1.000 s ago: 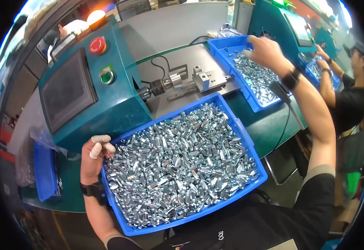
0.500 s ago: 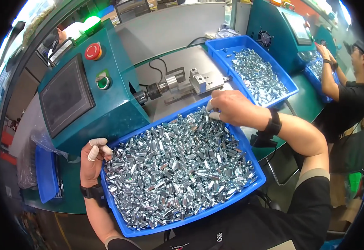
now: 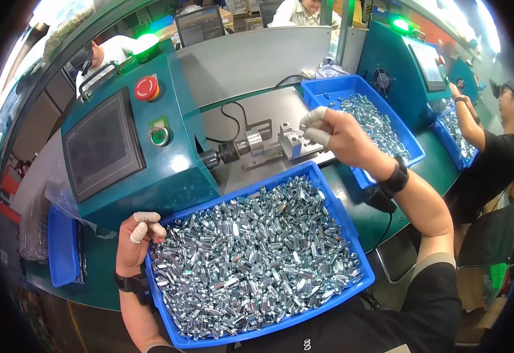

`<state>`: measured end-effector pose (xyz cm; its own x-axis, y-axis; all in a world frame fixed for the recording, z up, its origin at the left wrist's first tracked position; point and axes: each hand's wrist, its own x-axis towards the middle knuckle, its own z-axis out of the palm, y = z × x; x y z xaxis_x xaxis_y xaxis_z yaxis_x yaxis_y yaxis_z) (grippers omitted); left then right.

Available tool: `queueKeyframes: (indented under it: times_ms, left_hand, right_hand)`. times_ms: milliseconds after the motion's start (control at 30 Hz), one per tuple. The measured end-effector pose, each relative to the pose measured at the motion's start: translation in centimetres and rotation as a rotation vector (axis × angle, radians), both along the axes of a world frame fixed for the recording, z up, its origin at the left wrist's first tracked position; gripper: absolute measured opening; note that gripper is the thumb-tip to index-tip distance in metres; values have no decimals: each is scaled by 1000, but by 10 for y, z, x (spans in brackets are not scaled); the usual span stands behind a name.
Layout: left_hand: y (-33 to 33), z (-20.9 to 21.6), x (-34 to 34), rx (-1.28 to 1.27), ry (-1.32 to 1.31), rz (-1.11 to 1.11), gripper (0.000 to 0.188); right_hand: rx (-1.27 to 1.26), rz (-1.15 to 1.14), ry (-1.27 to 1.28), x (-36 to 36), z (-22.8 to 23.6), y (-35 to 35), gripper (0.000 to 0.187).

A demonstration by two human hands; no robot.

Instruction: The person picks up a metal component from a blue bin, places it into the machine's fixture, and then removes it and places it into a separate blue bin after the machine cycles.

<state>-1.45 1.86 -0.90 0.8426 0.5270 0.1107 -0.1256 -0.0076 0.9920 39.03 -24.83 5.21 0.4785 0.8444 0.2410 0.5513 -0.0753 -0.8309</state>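
Note:
My right hand [image 3: 344, 138], with white finger cots on thumb and fingertips, hovers just right of the metal fixture block [image 3: 292, 144]. Its thumb and fingers are closed in a pinch; whatever sits at their tips is too small to make out. Below it lies a blue tray [image 3: 251, 336] heaped with small shiny hexagonal metal sleeves [image 3: 251, 253]. My left hand [image 3: 134, 241], also in finger cots, is beside the tray's far left corner, its fingers curled toward the thumb. What these fingers hold, if anything, is hidden. A round chuck [image 3: 231, 152] on the machine faces the fixture block.
A teal machine [image 3: 186, 170] with a dark screen [image 3: 105, 147], red stop button [image 3: 147, 88] and green switch [image 3: 160, 136] stands at left. Another blue tray [image 3: 414, 159] of metal pieces lies at right. A co-worker [image 3: 486, 141] sits beyond it; other people are farther back.
My right hand has lifted from the tray's far right corner to beside the fixture block. My left hand keeps its place by the tray. The view has shifted, with more of the background visible.

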Motion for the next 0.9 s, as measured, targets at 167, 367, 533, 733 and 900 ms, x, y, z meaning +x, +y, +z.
queueKeyframes:
  times_ms: [167, 367, 533, 733, 900]
  left_hand:
    - [-1, 0, 2, -10, 3, -1, 42]
    - [-1, 1, 0, -24, -6, -18, 43]
    - [-1, 0, -1, -19, 3, 3, 42]
    - [-1, 0, 1, -12, -1, 7, 41]
    - [-2, 2, 1, -17, -7, 6, 41]
  right_hand:
    - [103, 29, -278, 22, -2, 16, 20]
    - [55, 1, -200, 18, -8, 24, 21]
    - [21, 47, -158, 18, -11, 27, 20]
    - [54, 57, -191, 16, -6, 25, 14]
    - [24, 36, -171, 15, -3, 27, 13]
